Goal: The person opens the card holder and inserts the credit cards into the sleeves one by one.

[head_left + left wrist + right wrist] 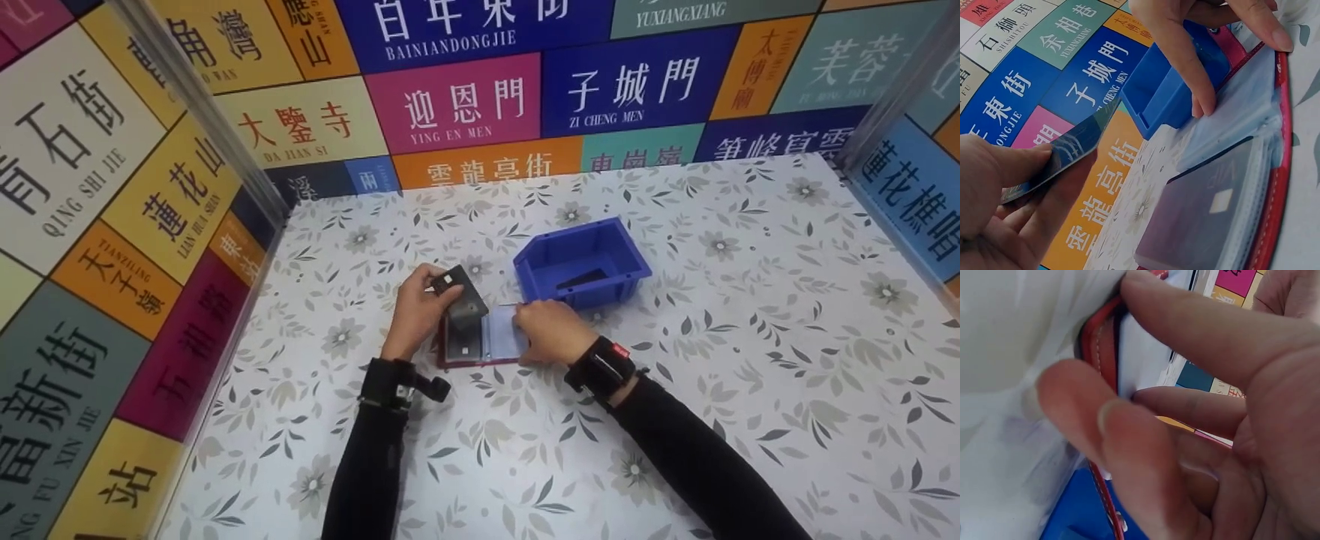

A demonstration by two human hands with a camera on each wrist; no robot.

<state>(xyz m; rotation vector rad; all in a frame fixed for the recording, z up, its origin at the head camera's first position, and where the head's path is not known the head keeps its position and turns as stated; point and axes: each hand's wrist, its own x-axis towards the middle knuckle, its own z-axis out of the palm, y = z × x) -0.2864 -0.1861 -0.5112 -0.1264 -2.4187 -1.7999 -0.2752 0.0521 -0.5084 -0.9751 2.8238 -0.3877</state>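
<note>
My left hand (414,311) pinches a dark card (469,291) between thumb and fingers, above the left page of an open card holder (507,341). The card holder lies flat on the table, with red stitched edging and clear plastic sleeves. Another dark card (1196,205) sits in its left sleeve, a small light square on it. The right sleeve (1235,107) looks clear and whitish. My right hand (555,331) grips the holder's right side, thumb at the near edge and a finger on the sleeve. In the right wrist view, fingers overlap the red edge (1107,354).
A blue plastic bin (641,266) stands just behind the holder, to the right, with a dark flat strip (581,279) inside. The table (720,420) has a white leaf-and-flower cover. Panels of coloured street-name signs (465,105) border the back and both sides.
</note>
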